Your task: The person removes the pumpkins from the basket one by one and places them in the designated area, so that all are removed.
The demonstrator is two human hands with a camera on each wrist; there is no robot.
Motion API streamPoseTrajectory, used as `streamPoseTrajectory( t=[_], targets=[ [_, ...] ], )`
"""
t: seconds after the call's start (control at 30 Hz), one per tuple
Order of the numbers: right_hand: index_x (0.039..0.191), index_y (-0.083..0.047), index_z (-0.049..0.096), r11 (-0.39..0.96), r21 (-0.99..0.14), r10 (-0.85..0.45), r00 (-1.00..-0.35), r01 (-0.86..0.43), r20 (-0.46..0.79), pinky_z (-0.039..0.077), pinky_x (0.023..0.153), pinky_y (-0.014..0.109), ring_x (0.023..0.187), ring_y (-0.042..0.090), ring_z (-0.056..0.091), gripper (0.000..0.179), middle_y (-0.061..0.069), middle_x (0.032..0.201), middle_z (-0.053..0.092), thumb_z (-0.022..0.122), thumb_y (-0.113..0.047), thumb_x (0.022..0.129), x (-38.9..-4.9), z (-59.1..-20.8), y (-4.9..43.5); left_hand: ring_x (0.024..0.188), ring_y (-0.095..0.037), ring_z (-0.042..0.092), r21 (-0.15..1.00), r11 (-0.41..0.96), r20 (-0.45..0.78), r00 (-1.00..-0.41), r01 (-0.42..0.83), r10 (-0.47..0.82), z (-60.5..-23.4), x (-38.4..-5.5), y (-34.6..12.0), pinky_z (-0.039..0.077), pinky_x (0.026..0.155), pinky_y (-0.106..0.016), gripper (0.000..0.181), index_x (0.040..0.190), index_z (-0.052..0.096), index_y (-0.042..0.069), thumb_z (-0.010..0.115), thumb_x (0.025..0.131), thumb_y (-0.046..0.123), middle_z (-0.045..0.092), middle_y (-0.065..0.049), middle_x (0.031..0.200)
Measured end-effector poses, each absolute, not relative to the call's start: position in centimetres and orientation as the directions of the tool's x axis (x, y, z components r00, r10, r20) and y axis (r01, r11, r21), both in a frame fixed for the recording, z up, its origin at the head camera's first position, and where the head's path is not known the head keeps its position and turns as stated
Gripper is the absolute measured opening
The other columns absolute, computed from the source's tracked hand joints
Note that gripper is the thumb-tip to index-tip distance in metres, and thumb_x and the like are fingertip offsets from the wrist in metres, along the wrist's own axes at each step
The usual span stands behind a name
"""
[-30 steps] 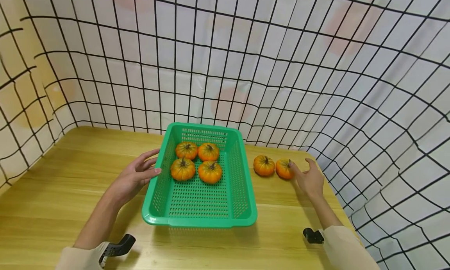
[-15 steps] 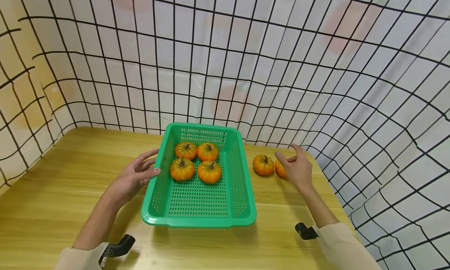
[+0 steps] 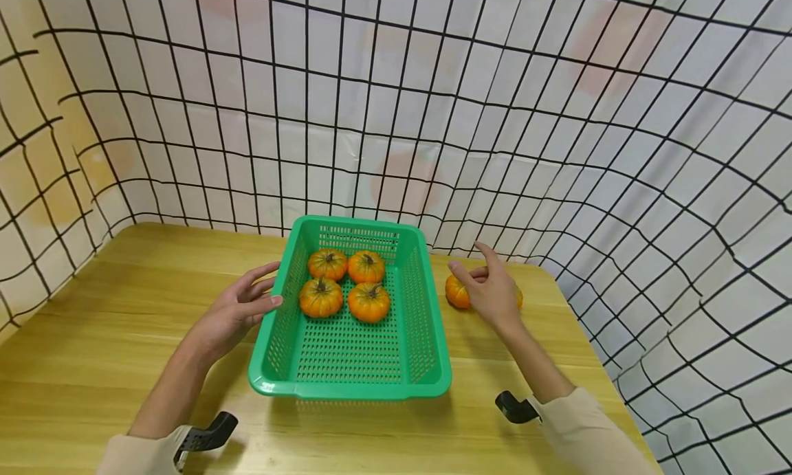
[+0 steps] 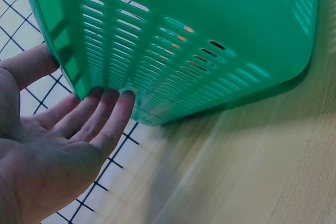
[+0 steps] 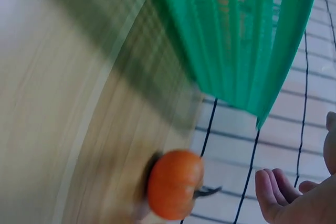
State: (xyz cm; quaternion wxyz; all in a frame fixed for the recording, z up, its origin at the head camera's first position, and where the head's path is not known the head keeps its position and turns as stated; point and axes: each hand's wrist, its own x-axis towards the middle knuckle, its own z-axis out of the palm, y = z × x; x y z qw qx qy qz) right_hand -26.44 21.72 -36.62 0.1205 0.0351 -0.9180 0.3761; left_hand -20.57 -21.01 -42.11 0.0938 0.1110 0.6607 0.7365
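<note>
A green plastic basket holds several small orange pumpkins with greenish stems, grouped toward its far left. My left hand is at the basket's left side. In the left wrist view, the fingers lie fairly straight against the slotted wall, with the thumb at the rim. To the right of the basket, my right hand hovers over two more pumpkins, fingers spread and holding nothing. It partly covers the nearer-to-basket pumpkin and nearly hides the other pumpkin.
The wooden table carries the basket and the loose pumpkins. Behind it and along the sides rises a white cloth backdrop with a black grid. A black wrist camera mount sits by the right sleeve, another mount by the left.
My right hand has moved left from beside the outer loose pumpkin to over the two of them. The left hand, basket and pumpkins have stayed in place.
</note>
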Motion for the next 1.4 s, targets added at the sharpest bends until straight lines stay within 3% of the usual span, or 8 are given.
streamPoseTrajectory(
  t=[0.33, 0.53, 0.87, 1.17, 1.4],
  targets=[
    [0.154, -0.02, 0.043, 0.682, -0.693, -0.061, -0.962, -0.236, 0.268, 0.056, 0.086, 0.044, 0.102, 0.028, 0.067, 0.07, 0.015, 0.112, 0.07, 0.069, -0.045, 0.095, -26.3, -36.0, 18.5, 0.126, -0.015, 0.058, 0.995, -0.104, 0.036, -0.958, 0.007, 0.283, -42.0, -20.6, -21.1, 0.053, 0.098, -0.027, 0.073, 0.161, 0.02, 0.012, 0.062, 0.101, 0.012, 0.036, -0.021, 0.157],
    [0.15, -0.016, 0.049, 0.662, -0.701, -0.112, -0.959, -0.266, 0.259, 0.055, 0.091, 0.046, 0.106, 0.031, 0.065, 0.062, 0.021, 0.117, 0.068, 0.073, -0.032, 0.094, -26.0, -35.7, 17.3, 0.127, -0.016, 0.057, 0.995, -0.102, 0.035, -0.957, 0.005, 0.288, -41.9, -20.7, -21.1, 0.052, 0.098, -0.027, 0.074, 0.162, 0.02, 0.012, 0.062, 0.1, 0.012, 0.032, -0.023, 0.159],
    [0.149, -0.013, 0.05, 0.651, -0.682, -0.235, -0.943, -0.333, 0.236, 0.053, 0.095, 0.047, 0.108, 0.032, 0.064, 0.067, 0.019, 0.119, 0.068, 0.078, -0.028, 0.09, -25.9, -35.5, 15.0, 0.127, -0.017, 0.057, 0.994, -0.106, 0.038, -0.956, 0.008, 0.29, -42.0, -20.7, -21.1, 0.052, 0.099, -0.028, 0.074, 0.161, 0.02, 0.013, 0.062, 0.1, 0.011, 0.033, -0.023, 0.159],
    [0.151, -0.024, 0.048, 0.661, -0.653, -0.37, -0.918, -0.37, 0.145, 0.057, 0.089, 0.043, 0.11, 0.025, 0.066, 0.077, 0.012, 0.119, 0.07, 0.082, -0.041, 0.084, -26.4, -36.1, 13.4, 0.126, -0.015, 0.057, 0.994, -0.109, 0.041, -0.956, 0.01, 0.291, -42.1, -20.7, -21.0, 0.052, 0.099, -0.027, 0.074, 0.161, 0.02, 0.012, 0.062, 0.1, 0.011, 0.031, -0.025, 0.16],
    [0.153, -0.024, 0.046, 0.707, -0.592, -0.428, -0.9, -0.387, 0.077, 0.056, 0.085, 0.043, 0.115, 0.03, 0.064, 0.082, 0.015, 0.125, 0.069, 0.081, -0.049, 0.083, -26.9, -36.7, 12.7, 0.125, -0.016, 0.059, 0.993, -0.113, 0.046, -0.956, 0.014, 0.288, -42.3, -20.6, -21.1, 0.053, 0.098, -0.028, 0.072, 0.161, 0.022, 0.012, 0.062, 0.1, 0.011, 0.038, -0.02, 0.156]
  ],
)
